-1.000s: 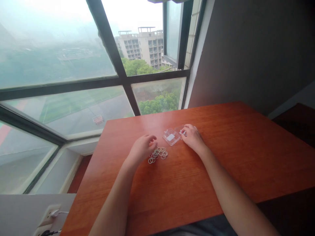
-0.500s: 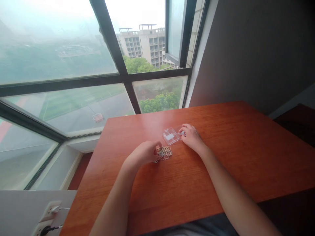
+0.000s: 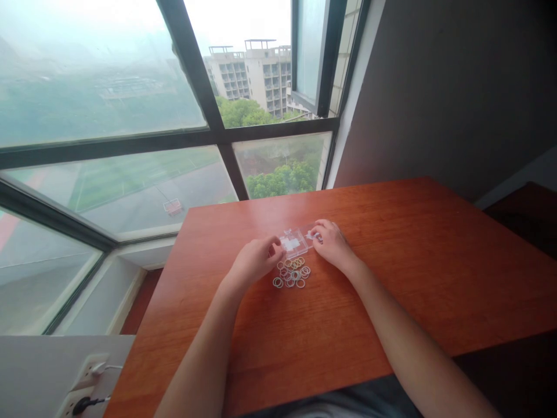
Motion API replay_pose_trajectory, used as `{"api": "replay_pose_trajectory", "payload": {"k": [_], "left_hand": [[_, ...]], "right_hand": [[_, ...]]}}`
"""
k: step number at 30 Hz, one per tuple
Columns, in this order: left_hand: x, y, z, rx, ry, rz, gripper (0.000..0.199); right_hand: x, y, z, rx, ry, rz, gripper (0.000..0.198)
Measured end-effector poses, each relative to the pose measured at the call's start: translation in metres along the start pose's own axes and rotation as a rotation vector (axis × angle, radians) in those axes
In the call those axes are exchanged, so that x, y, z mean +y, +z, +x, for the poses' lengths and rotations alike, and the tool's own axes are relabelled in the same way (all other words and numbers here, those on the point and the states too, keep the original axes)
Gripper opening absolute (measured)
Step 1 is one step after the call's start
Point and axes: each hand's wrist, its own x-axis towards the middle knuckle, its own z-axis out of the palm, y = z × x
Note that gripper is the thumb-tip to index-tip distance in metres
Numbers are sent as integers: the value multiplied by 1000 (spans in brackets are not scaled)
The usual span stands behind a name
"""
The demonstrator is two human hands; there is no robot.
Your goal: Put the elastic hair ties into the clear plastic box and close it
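A small clear plastic box [image 3: 297, 251] lies open on the table, a white label inside it and its clear lid [image 3: 310, 244] spread to the right. My left hand [image 3: 255, 259] has its fingers curled at the box's left edge, thumb and fingertips closed on it. On the other side, my right hand [image 3: 333, 242] pinches the lid, where a small whitish piece shows at the fingertips. Several small thin rings [image 3: 290, 275], pale and yellowish, lie loosely heaped on the table just in front of the box, touched by neither hand.
The reddish-brown wooden table [image 3: 304, 337] extends to both sides. Its far edge meets a large dark-framed window [image 3: 226, 137], and a grey wall [image 3: 426, 98] rises at the right. Wall sockets with plugs [image 3: 87, 400] are at the lower left.
My left hand has left the rings and moved up to the box's left edge. The rings lie more spread out. The box and my right hand have shifted slightly left.
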Motion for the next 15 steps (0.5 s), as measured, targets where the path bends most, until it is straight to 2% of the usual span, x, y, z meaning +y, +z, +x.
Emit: {"api": "replay_pose_trajectory", "payload": {"k": [3,8,15], "left_hand": [[2,8,5,69,-19,30,28],[-1,20,10,116,13,82,23],[-9,20,10,170,5,144,23]], "right_hand": [[-3,1,-1,5,-12,8,19],[-6,3,-1,2,-22,-2,18],[-1,8,-1,17,-20,19,19]]}}
